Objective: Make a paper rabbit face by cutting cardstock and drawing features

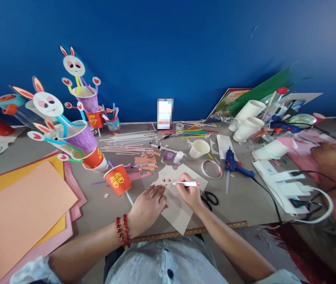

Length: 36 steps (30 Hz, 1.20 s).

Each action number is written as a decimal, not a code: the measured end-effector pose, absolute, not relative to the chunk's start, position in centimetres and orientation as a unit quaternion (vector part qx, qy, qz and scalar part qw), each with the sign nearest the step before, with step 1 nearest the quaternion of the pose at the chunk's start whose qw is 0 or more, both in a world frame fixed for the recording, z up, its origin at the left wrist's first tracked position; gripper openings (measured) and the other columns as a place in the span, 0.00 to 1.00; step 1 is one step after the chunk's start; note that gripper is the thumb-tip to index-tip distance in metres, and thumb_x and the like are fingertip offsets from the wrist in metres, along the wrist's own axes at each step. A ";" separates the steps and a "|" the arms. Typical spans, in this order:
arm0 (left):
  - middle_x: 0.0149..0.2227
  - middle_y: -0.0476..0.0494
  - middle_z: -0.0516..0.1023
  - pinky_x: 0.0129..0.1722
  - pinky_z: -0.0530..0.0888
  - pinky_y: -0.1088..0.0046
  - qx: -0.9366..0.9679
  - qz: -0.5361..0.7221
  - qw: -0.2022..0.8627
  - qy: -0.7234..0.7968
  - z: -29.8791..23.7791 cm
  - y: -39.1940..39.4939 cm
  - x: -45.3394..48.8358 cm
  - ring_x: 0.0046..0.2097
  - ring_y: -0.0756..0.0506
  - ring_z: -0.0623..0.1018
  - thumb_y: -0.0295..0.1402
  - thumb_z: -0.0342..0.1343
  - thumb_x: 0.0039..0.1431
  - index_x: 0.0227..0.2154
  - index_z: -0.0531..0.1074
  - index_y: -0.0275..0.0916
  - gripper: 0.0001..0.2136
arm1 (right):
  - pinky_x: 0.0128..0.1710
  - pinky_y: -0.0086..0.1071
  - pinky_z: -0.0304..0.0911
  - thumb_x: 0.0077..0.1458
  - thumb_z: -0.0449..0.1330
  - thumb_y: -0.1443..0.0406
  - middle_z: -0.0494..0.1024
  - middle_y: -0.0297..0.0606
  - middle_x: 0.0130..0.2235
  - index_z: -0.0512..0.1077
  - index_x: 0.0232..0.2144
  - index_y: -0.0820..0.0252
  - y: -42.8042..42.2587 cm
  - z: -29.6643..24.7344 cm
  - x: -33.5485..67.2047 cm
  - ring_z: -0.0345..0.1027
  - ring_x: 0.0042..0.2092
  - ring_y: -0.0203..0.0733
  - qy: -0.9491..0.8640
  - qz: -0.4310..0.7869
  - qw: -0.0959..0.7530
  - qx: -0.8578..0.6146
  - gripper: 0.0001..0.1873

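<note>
Nearest to the camera is my pale shirt (156, 264), at the bottom of the frame. Above it, near the centre, the white paper (181, 215) lies on the counter (144, 173), with a small face (167, 182) drawn on it. My right grip (189, 194) is closed around a white marker (189, 184), its tip just beside the face; if it touches the paper, I cannot tell. My left grip (152, 205) is released, palm down at the paper's left edge, grasping nothing.

For good drawing, I should press the paper flat with the left grip, keep the marker low and light, and make short strokes, so that both cheeks become equal. The right wrist should not rub over fresh ink.

Now I count. On the face are two pink eyes. On my left wrist are two strings of red beads (121, 232). I see one tilted red cup (118, 180) left of centre, one white cup (200, 148), one tape roll (211, 169) and one pair of black scissors (210, 200). At upper left, two rabbit faces (48, 104) show fully; ears of perhaps a third are behind. One blue glue gun (235, 165) lies right of centre. The thin sticks (129, 138) are too many to count surely.
</note>
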State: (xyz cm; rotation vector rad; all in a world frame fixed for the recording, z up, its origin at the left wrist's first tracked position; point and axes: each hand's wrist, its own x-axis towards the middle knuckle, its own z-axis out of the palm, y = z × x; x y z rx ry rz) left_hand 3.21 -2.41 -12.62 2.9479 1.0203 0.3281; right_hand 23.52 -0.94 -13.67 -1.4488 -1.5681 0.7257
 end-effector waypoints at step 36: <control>0.54 0.31 0.76 0.61 0.66 0.58 0.948 0.077 -0.009 0.309 -12.8 -2.3 3.1 0.59 0.38 0.74 0.37 0.55 0.66 0.45 0.73 0.32 0.13 | 0.26 0.28 0.56 0.56 0.56 0.65 0.72 0.29 0.23 0.63 0.25 0.53 -0.1 -13.7 22.0 0.62 0.23 0.37 -0.676 0.311 0.369 -0.557 0.08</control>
